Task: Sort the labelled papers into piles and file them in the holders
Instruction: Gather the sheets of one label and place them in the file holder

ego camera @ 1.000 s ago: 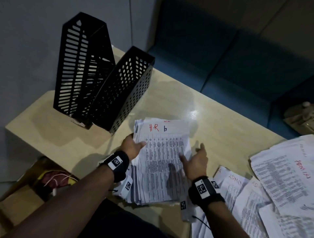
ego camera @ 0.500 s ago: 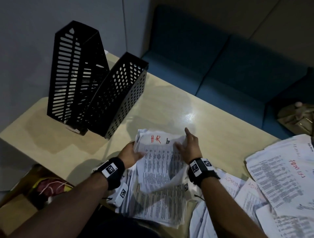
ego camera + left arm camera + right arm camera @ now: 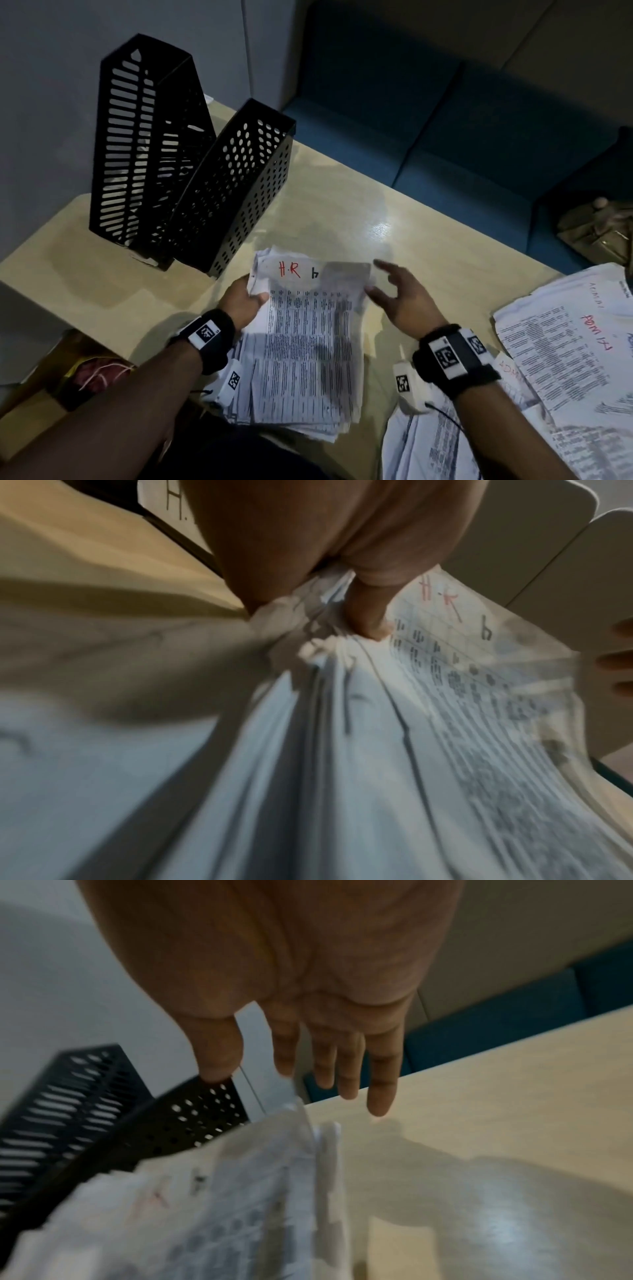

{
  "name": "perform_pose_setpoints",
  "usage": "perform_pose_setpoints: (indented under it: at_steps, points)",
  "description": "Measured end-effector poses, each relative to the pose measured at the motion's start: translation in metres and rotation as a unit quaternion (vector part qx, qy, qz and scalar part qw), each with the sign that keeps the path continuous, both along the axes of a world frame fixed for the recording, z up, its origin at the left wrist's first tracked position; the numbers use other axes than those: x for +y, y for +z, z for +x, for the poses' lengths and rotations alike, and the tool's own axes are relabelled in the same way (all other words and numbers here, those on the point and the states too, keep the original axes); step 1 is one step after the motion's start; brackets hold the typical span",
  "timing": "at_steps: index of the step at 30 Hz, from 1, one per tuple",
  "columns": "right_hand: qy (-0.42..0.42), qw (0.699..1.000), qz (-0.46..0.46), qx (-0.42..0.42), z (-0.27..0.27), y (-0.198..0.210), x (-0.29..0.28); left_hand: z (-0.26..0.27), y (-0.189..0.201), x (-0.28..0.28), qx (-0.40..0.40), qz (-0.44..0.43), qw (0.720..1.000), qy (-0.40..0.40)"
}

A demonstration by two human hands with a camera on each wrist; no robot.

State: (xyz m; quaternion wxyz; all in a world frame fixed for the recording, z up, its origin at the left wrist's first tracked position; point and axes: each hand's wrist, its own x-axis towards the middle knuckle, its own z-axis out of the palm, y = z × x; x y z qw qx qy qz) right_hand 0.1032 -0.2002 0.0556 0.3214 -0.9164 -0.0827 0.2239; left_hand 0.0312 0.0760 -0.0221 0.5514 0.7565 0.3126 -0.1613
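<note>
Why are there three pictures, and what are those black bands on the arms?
One camera sits on the person's head; the black wrist bands carry two more, looking along each hand. The left hand grips a stack of white printed papers marked HR in red, thumb on top. The right hand is open beside the stack's edge, fingers straight. On the pale wooden table stand two black perforated file holders; more white papers marked ADMIN lie on the right.
</note>
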Motion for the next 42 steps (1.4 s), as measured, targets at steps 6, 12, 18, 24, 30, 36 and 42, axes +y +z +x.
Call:
perform_pose_setpoints:
  at_steps: [6,12,18,24,30,36,42]
  points:
    - [-0.183,0.97,0.08,0.141,0.006,-0.033,0.038,-0.002,-0.003,-0.015,0.01,-0.111,0.993,-0.045]
    - [-0.164,0.983,0.086,-0.01,0.003,-0.059,0.055,0.001,0.009,-0.015,-0.088,-0.128,0.986,-0.064]
    - [-0.069,0.994,0.039,-0.071,0.008,-0.058,0.05,0.015,0.018,-0.007,-0.147,-0.063,0.98,-0.114]
    - [-0.193,0.979,0.066,-0.008,0.009,-0.069,0.04,0.022,0.019,-0.01,-0.154,0.004,0.982,-0.113]
    - [-0.277,0.952,0.128,0.014,-0.005,-0.082,0.041,0.008,0.008,-0.023,-0.154,-0.07,0.981,-0.094]
    - [-0.314,0.937,0.15,0.027,-0.005,-0.075,0.024,0.012,0.01,-0.028,-0.195,-0.028,0.976,-0.093]
    - [-0.184,0.968,0.14,0.1,-0.037,-0.081,0.02,-0.005,-0.004,-0.021,-0.079,-0.116,0.99,0.015]
